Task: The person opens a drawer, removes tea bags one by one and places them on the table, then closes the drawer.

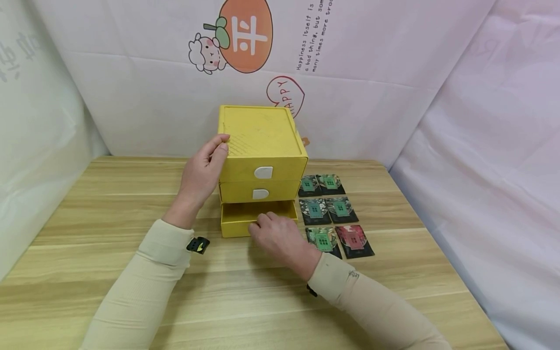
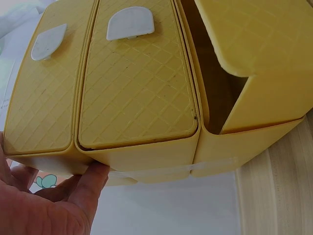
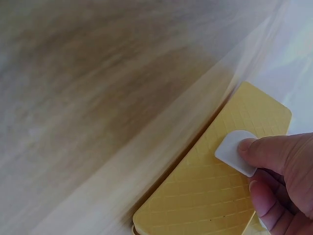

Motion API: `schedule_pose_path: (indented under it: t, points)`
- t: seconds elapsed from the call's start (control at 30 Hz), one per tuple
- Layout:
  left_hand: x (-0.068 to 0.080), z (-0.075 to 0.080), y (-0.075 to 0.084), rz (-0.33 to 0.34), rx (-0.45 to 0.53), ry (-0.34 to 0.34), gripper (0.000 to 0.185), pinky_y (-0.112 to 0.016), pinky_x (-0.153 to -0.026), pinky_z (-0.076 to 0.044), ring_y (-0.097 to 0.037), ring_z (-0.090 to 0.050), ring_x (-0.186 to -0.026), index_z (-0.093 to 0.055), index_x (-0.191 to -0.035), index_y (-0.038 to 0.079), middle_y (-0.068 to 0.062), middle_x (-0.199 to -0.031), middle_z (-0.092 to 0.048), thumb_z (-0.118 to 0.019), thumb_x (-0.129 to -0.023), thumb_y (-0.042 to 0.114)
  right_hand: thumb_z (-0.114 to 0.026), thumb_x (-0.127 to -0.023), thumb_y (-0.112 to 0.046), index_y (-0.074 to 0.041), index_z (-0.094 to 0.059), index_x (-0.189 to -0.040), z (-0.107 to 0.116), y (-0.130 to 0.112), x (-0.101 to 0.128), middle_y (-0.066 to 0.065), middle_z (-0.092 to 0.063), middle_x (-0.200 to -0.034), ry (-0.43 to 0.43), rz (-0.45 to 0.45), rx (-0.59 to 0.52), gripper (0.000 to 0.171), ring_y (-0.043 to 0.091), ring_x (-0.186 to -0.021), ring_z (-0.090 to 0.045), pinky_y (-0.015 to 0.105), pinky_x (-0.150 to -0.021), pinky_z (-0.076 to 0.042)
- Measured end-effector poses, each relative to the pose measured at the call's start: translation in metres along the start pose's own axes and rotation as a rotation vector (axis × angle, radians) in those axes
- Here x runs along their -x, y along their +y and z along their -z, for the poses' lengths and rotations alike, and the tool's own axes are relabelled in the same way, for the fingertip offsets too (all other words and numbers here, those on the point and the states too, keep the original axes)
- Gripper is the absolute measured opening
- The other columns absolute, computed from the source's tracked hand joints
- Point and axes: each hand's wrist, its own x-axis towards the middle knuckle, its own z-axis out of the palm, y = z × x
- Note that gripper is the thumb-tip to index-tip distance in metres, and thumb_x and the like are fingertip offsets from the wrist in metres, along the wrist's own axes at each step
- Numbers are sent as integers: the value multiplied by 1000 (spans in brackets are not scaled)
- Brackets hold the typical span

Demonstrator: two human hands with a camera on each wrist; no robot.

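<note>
A yellow three-drawer cabinet (image 1: 262, 131) stands on the table in the head view. Its bottom drawer (image 1: 236, 228) is pulled partway out, and the visible part of its inside looks bare. My left hand (image 1: 203, 170) rests against the cabinet's upper left side, fingertips at the top edge; the left wrist view shows this hand (image 2: 54, 205) touching the yellow side wall. At the drawer front is my right hand (image 1: 282, 238). In the right wrist view, its thumb and fingers pinch the white drawer handle (image 3: 234, 152), which the hand hides in the head view.
Several dark cards or packets with green, teal and red labels lie in rows right of the cabinet, among them a red one (image 1: 353, 241). The upper two drawers are closed, with white handles (image 1: 263, 172). White printed cloth (image 1: 372, 97) hangs behind the wooden table (image 1: 245, 311).
</note>
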Motion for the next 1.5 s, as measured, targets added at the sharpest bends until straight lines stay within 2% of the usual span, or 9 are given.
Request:
schedule_pose_path:
  t: [0.23, 0.57, 0.87, 1.1, 1.5]
  points:
    - [0, 0, 0, 1, -1, 4, 51, -39, -84, -41, -23, -53, -98, -59, -149, 30, -1, -141, -64, -40, -109, 54, -65, -92, 1, -16, -67, -87, 0, 0, -2, 0, -61, -80, -37, -17, 3, 18, 13, -66, -52, 26, -51, -49]
    - [-1, 0, 0, -4, 9, 1, 51, -41, -90, -43, -23, -56, -107, -59, -149, 29, -1, -144, -63, -41, -109, 54, -67, -94, -1, -16, -68, -89, -1, 1, -5, 0, -62, -81, -52, -28, -5, 16, 12, -66, -51, 25, -52, -49]
    - [0, 0, 1, 8, 0, 3, 53, -39, -83, -41, -23, -53, -98, -58, -149, 29, -2, -140, -64, -40, -108, 56, -67, -95, 0, -14, -67, -88, -4, 3, -6, 1, -60, -79, -22, -32, -10, 16, 14, -65, -50, 26, -51, -49]
    - [-1, 0, 0, 12, -1, 6, 53, -39, -84, -42, -23, -54, -99, -58, -150, 29, -1, -143, -63, -39, -108, 56, -66, -95, 1, -14, -66, -87, -8, 5, -9, 1, -60, -79, 7, -45, 1, 18, 14, -66, -52, 27, -50, -49]
    - [0, 0, 0, 5, 2, 6, 54, -38, -74, -40, -23, -46, -79, -57, -150, 30, 1, -143, -63, -39, -108, 57, -65, -95, 2, -15, -66, -87, -15, 9, -14, 1, -60, -80, 8, -64, 0, 18, 15, -67, -55, 28, -50, -50]
